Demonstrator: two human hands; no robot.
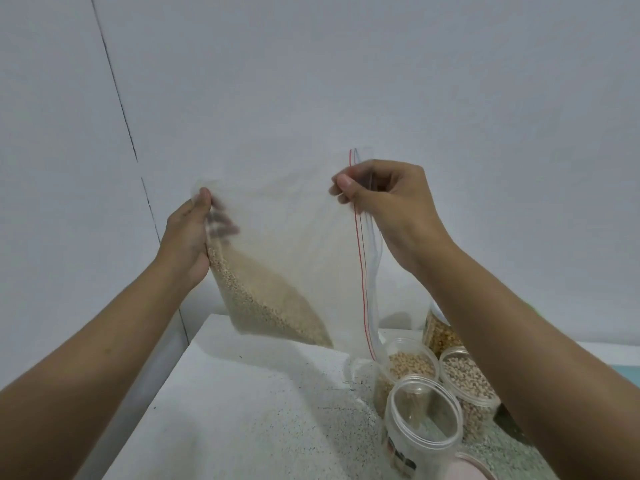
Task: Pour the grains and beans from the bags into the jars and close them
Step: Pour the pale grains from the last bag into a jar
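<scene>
**Pale wall, speckled counter: grain bag held up over the jars**

Pale grey wall fills most of the frame, and a white speckled counter runs along the bottom. You hold a clear zip bag in the air at the centre of the frame, above the counter. It is stretched between your two hands, which are well apart.

Your left hand, at centre left, grips the bag's far end, with its fingers curled round the plastic. Your right hand, at centre right, pinches the mouth edge beside the red zip line. You cannot tell whether the zip is sealed.

The bag tilts, so the pale grains lie heaped in its lower left corner, just below your left hand.

At the lower right of the frame stand three open jars. An empty jar is lowest, with a jar of tan beans just above it. A jar of speckled beans stands to the right of both. Above these, your right forearm partly hides a container of yellow kernels. A pink lid shows at the bottom edge.
</scene>
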